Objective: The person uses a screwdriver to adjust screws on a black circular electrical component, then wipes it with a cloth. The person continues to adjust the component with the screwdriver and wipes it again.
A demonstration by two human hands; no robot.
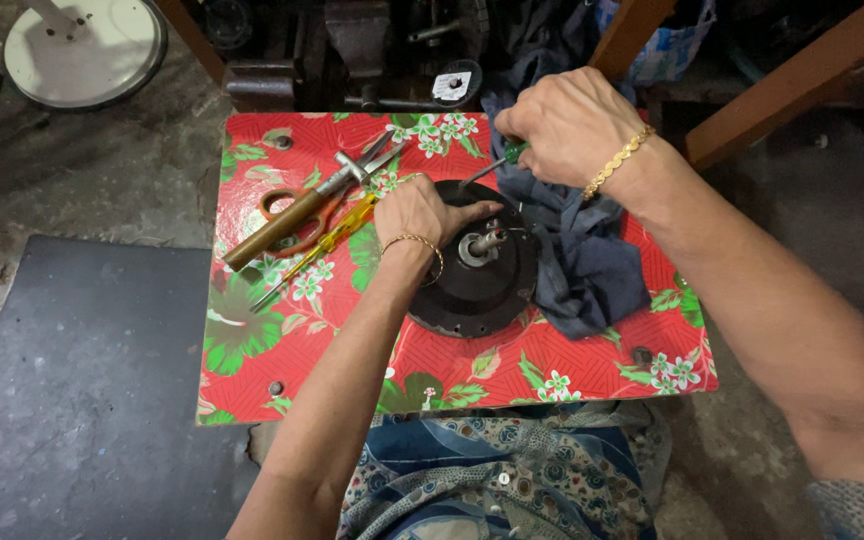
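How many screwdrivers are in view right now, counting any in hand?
2. A green-handled screwdriver is gripped in the right hand, its tip at the black motor housing. A yellow-handled screwdriver lies on the red floral table beside the scissors. The grey cloth may hide more.

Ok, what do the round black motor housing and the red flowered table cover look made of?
The round black motor housing looks like painted or cast metal: matt dark surface, with a bare steel shaft at its centre. The red flowered table cover seems to be plastic-coated cloth or vinyl: smooth, with a slight sheen, fixed flat at its corners.

Round white label (451, 86) beyond the table's far edge.
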